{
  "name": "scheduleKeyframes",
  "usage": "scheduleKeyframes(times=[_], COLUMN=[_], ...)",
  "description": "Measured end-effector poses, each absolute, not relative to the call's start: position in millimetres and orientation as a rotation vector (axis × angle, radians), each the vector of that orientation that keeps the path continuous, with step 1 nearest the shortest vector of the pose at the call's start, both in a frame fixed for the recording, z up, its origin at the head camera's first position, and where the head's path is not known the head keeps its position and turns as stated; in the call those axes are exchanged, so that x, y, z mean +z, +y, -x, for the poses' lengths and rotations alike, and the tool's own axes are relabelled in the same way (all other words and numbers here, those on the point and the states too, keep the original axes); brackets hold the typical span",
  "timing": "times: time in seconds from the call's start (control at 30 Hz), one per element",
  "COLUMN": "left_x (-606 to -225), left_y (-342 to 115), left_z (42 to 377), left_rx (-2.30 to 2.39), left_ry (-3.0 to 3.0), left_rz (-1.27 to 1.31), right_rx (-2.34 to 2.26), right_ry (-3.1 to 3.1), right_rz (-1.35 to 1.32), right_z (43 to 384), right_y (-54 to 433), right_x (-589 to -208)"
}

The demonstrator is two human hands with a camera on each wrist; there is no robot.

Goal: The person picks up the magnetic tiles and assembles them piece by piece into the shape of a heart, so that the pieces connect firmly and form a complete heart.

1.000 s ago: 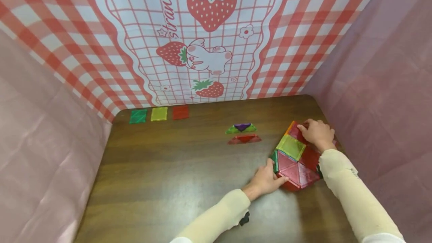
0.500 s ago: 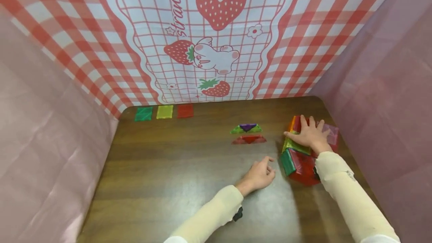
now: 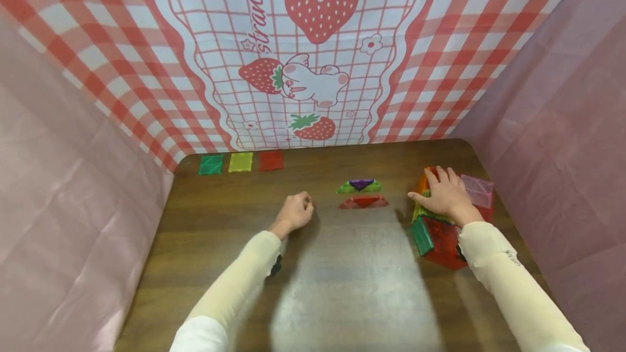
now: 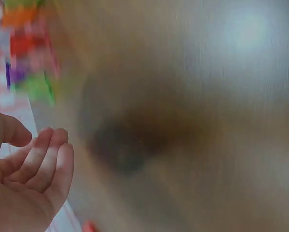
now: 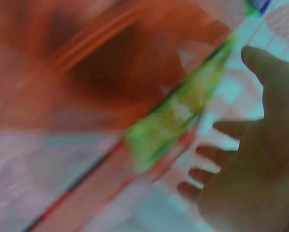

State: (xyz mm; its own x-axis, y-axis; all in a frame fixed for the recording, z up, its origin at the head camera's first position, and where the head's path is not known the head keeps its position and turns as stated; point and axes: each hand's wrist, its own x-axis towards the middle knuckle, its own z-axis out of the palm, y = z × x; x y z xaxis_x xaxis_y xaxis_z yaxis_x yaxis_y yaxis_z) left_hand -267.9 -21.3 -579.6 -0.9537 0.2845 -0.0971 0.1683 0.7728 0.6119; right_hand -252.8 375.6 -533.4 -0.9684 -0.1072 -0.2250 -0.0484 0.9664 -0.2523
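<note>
A structure of translucent tiles (image 3: 442,238) stands at the table's right side, with green, yellow, orange, red and pink faces. Over its top my right hand (image 3: 446,197) spreads its fingers, hiding part of it. Whether the palm touches the tiles is unclear. The right wrist view is blurred; there the right hand (image 5: 253,159) appears beside a yellow-green tile (image 5: 178,111). My left hand (image 3: 295,212) is above the middle of the table, left of a red tile piece (image 3: 363,202) and a green-and-purple tile piece (image 3: 360,185). In the left wrist view, the left hand (image 4: 33,174) has loosely bent fingers and holds nothing.
Along the table's back edge lie a green square tile (image 3: 211,164), a yellow square tile (image 3: 240,162) and a red square tile (image 3: 271,160). A strawberry-print cloth (image 3: 318,86) hangs behind the wooden table (image 3: 362,287). Pink cloths (image 3: 562,124) flank it.
My left hand has let go of the tile structure and moved left and farther back. The right hand has spread its fingers over the structure, which has turned so its green side shows more.
</note>
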Motion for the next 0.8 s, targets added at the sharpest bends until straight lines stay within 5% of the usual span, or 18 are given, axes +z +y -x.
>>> scheduleKeyframes(times=[0.4, 0.8], left_x=[-543.2, -579.6], left_y=[-82.4, -93.2], left_z=[361.6, 364.6], left_rx=[0.294, 0.006], left_ry=[2.918, 2.809], left_rz=[-0.215, -0.321], right_rx=[-0.142, -0.063], right_ry=[3.056, 3.261], right_rz=[0.676, 0.574], right_z=[245.2, 238.0], right_y=[273.3, 246.5], right_x=[-523.6, -578.3])
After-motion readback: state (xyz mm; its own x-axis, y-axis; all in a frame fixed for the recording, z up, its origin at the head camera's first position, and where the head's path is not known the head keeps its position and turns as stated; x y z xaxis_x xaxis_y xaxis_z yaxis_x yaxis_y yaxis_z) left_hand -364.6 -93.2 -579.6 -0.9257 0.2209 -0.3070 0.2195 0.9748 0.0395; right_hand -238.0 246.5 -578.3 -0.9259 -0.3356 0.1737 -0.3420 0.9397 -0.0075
